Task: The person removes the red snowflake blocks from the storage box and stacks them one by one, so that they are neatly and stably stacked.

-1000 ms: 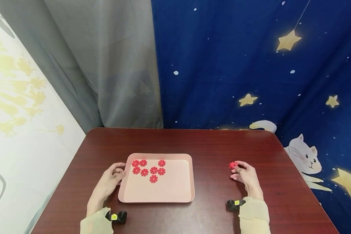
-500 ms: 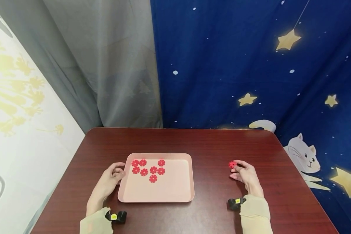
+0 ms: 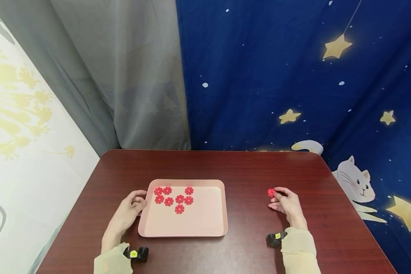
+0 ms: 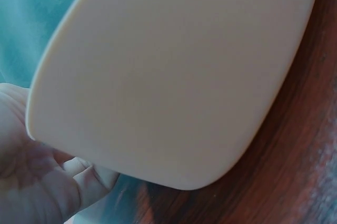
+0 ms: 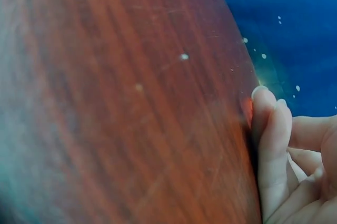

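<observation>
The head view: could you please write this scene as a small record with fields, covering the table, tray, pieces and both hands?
Surface: dark red-brown wood-grain table
Container: pale pink rectangular tray with rounded corners, on the table
Contents: eight red flower-shaped discs, mostly in the tray's far left part
Left hand: at the tray's left rim; whether it grips is unclear
Right hand: pinches another red flower-shaped disc, right of the tray
Background: plain grey curtain; dark blue curtain with yellow stars

Red flower disc (image 3: pixel 271 192) turned slightly, seemingly, in the right hand (image 3: pixel 289 207)
</observation>
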{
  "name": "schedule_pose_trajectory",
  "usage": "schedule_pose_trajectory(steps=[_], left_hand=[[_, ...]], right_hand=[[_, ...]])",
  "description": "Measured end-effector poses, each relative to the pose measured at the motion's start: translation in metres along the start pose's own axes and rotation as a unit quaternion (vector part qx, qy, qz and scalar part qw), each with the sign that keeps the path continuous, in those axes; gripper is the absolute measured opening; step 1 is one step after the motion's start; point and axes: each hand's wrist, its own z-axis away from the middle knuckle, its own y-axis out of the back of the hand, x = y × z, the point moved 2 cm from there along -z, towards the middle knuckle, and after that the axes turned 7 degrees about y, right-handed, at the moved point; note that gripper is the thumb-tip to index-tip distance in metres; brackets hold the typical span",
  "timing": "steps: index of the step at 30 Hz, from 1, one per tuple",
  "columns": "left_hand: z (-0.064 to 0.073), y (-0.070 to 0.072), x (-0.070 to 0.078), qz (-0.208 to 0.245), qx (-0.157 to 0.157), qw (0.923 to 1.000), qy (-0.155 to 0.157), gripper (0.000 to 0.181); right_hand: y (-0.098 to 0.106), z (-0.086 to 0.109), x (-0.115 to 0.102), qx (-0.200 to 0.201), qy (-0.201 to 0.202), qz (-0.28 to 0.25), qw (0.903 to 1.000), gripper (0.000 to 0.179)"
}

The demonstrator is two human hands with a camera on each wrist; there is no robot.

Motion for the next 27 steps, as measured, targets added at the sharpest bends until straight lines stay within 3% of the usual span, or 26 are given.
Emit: schedule_pose_trajectory(steps=[27], left_hand=[[-0.0002, -0.0003, -0.0003, 0.001, 0.001, 1.0000, 0.001, 0.040]], right_hand=[[-0.0037, -0.0046, 0.0009, 0.017, -0.012, 0.002, 0.9998, 0.030]])
